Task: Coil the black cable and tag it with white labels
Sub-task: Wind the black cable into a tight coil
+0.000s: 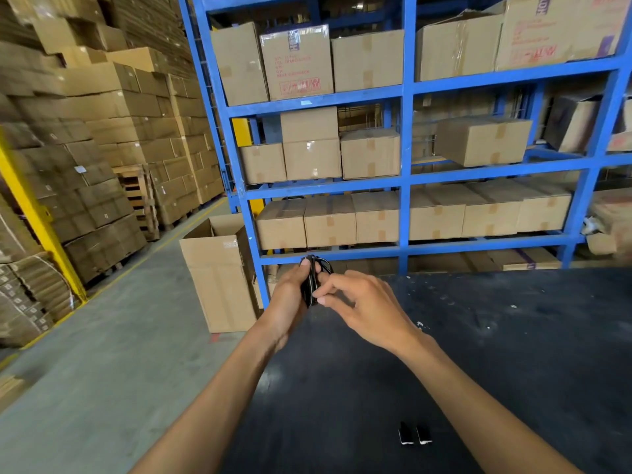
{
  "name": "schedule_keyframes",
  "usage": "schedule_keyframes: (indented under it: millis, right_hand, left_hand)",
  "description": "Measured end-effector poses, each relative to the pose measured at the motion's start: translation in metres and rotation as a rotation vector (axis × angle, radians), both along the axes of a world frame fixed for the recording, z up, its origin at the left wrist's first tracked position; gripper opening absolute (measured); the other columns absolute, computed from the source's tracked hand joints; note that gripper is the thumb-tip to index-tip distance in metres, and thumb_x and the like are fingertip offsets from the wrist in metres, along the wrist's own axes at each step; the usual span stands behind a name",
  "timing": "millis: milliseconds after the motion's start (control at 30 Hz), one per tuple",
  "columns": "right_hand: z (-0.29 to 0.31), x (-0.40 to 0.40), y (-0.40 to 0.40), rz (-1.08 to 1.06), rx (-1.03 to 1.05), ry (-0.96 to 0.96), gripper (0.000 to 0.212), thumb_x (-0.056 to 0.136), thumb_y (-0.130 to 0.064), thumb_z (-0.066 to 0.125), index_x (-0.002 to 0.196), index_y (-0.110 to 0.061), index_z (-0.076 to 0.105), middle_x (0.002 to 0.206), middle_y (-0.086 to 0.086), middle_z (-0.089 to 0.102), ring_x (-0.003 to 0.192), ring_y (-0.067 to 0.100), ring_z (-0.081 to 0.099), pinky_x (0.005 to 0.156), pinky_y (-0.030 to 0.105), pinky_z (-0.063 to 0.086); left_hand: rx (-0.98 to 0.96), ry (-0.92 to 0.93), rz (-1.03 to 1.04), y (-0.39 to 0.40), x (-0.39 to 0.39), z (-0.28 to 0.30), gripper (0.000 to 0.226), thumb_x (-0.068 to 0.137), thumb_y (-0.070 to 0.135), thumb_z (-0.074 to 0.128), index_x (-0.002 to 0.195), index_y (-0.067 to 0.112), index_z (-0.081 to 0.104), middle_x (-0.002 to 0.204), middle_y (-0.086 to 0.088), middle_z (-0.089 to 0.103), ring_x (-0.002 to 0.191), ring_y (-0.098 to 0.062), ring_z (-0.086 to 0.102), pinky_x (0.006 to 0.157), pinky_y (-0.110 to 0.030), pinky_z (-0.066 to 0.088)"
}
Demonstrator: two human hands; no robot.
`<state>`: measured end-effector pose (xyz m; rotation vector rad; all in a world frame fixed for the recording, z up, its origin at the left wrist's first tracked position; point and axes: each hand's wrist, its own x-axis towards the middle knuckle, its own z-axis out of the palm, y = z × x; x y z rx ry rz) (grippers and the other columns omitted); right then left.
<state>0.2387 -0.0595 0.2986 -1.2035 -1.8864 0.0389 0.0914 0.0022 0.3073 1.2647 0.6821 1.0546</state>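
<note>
The black cable [312, 282], gathered into a tight upright bundle, was held above the far left corner of the dark table [478, 354], clear of its surface. The bundle was clasped in the left hand [290, 295], fingers wrapped around it from the left and the thumb laid up along its top. A small pale piece, too small to be made out, was pinched against the lower part of the bundle between the thumb and forefinger of the right hand [362, 306], the other fingers being curled loosely. Two small dark pieces with white ends [414, 433] were left lying side by side near the table's front edge, well apart from the hands. Beyond the far edge, blue shelving [405, 138] stacked with cardboard boxes [369, 153] was seen, and an open carton [219, 271] was stood on the floor just off the left corner.
</note>
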Motion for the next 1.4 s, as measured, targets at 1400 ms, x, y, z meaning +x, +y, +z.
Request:
schedule_keyframes:
  millis: [1400]
  right_hand:
    - [0.017,0.053,0.004,0.357,-0.365,0.483,0.025,0.074,-0.02,0.087,0.085,-0.023,0.065,0.093,0.007,0.076,0.091,0.021,0.075,0.082,0.022,0.056]
  left_hand:
    - [0.267,0.347,-0.361,-0.025,0.01,0.005,0.047,0.103,0.038,0.036,0.074,0.013,0.063,0.07,-0.004,0.063,0.074,-0.018,0.062,0.079,-0.024,0.05]
